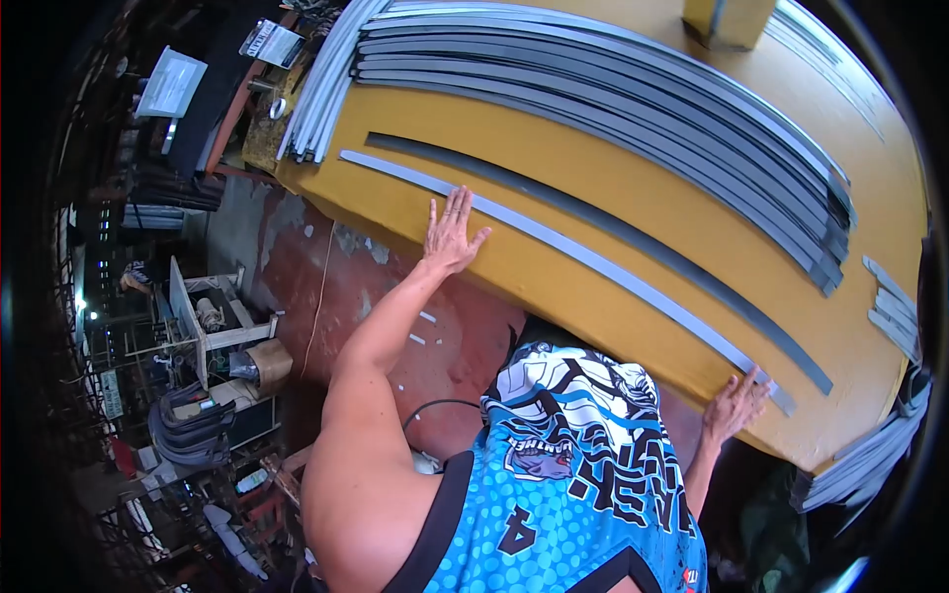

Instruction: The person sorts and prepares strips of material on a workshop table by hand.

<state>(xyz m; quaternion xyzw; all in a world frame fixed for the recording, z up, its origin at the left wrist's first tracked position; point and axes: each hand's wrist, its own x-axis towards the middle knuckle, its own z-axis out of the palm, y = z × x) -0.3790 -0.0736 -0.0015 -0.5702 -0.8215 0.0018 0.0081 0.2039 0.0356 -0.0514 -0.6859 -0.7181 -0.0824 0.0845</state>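
Note:
A long light-grey metal strip (pixel 583 257) lies along the near edge of a yellow table (pixel 554 168). My left hand (pixel 450 235) rests flat on the table edge, fingers spread, with the fingertips on the strip near its left part. My right hand (pixel 733 403) grips the table edge at the strip's right end, fingers touching the strip. A darker strip (pixel 633 235) lies parallel just beyond it.
A stack of several curved grey strips (pixel 613 89) covers the far part of the table. More strips hang off the right edge (pixel 875 450). A yellow block (pixel 727 20) stands at the back. Left of the table are a red-brown floor (pixel 336 287) and workshop clutter (pixel 208 376).

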